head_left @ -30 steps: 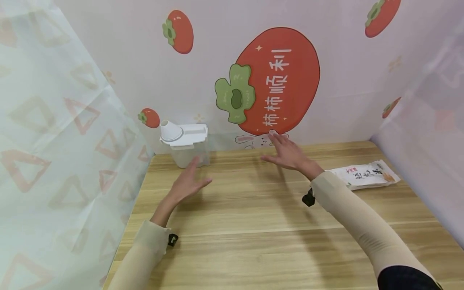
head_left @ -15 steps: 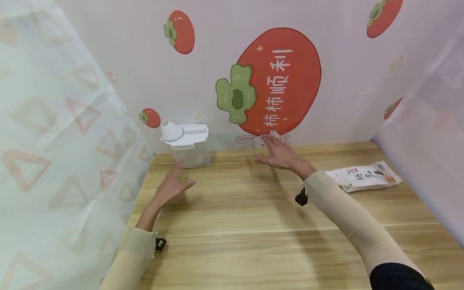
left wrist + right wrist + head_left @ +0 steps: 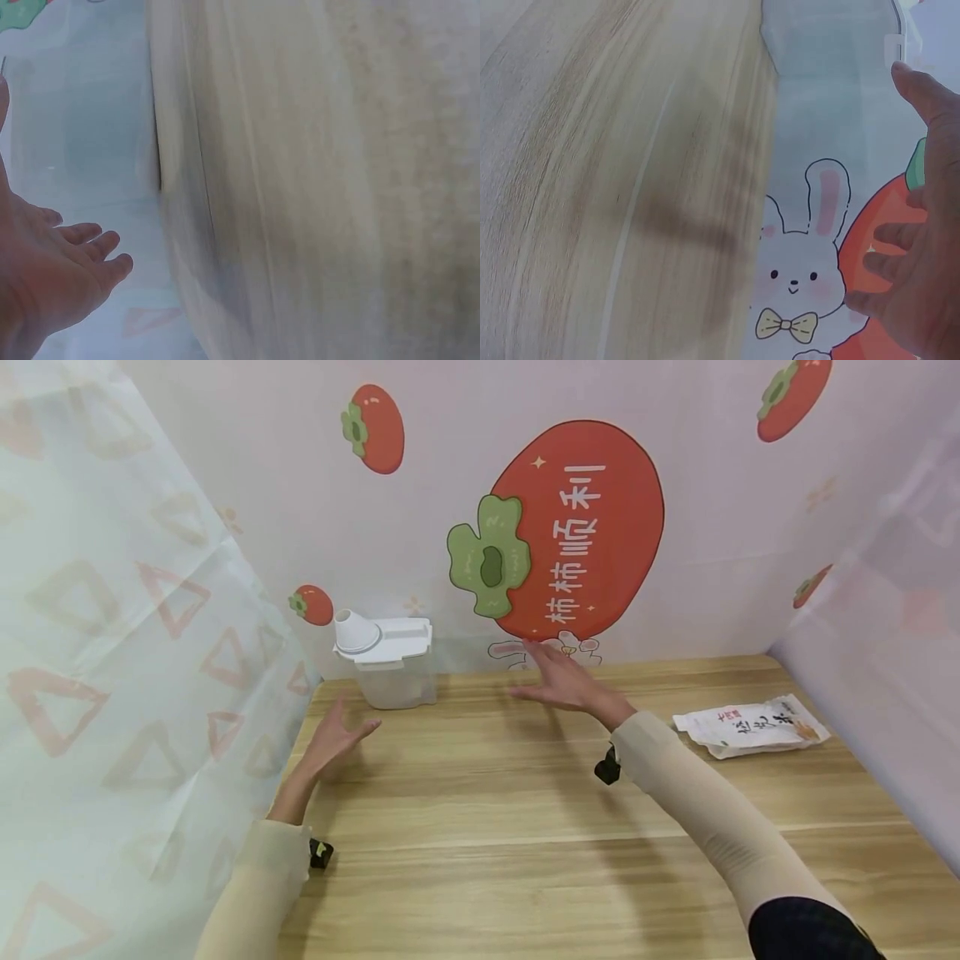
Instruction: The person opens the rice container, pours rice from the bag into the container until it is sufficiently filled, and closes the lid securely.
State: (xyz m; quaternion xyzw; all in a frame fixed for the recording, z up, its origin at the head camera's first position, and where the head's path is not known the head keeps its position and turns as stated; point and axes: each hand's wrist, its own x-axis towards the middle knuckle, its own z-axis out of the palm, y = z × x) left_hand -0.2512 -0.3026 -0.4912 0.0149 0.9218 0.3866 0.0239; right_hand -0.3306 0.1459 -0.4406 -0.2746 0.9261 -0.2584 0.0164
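Neither grip holds anything: the left hand (image 3: 333, 742) and right hand (image 3: 564, 683) hover with fingers spread over the table (image 3: 525, 827). Both have drifted left since a second ago, toward the clear container (image 3: 390, 664) at the back-left corner by the wall. The rice bag (image 3: 753, 725) lies well apart, right; open wood between.

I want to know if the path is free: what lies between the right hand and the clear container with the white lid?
Only bare wooden table lies between the right hand and the container, seen in the head view.
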